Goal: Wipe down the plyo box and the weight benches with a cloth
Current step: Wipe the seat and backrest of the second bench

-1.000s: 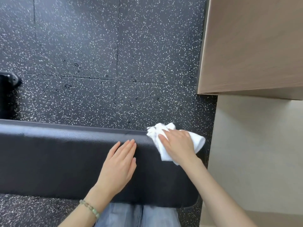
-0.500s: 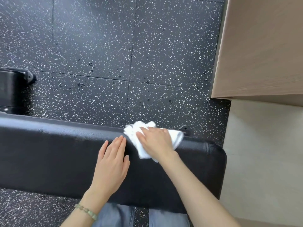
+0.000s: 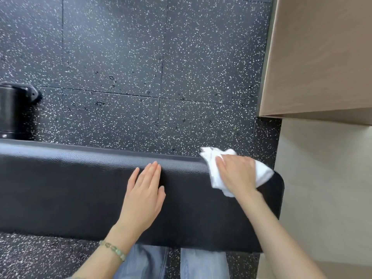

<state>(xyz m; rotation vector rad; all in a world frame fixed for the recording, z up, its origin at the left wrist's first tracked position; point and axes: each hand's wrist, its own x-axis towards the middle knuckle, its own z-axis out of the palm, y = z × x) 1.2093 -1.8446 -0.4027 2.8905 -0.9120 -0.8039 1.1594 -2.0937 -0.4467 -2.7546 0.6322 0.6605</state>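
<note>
From the head view we see the right hand (image 3: 237, 172) spread flat over the white cloth (image 3: 214, 176), pressing it onto the black bench (image 3: 70, 188) (far edge, right end); the left hand (image 3: 144, 196) rests flat beside it, fingers straight

wrist: green bead bracelet (image 3: 112, 249), just behind the left hand (image 3: 144, 198)
arms: forearms (image 3: 281, 236) bare, both sides
legs: light blue jeans (image 3: 203, 264)

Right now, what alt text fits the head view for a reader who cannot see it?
A person's right hand presses a white cloth on the far right end of a black padded bench, while the left hand rests flat on the pad. Speckled black floor lies beyond.
</note>
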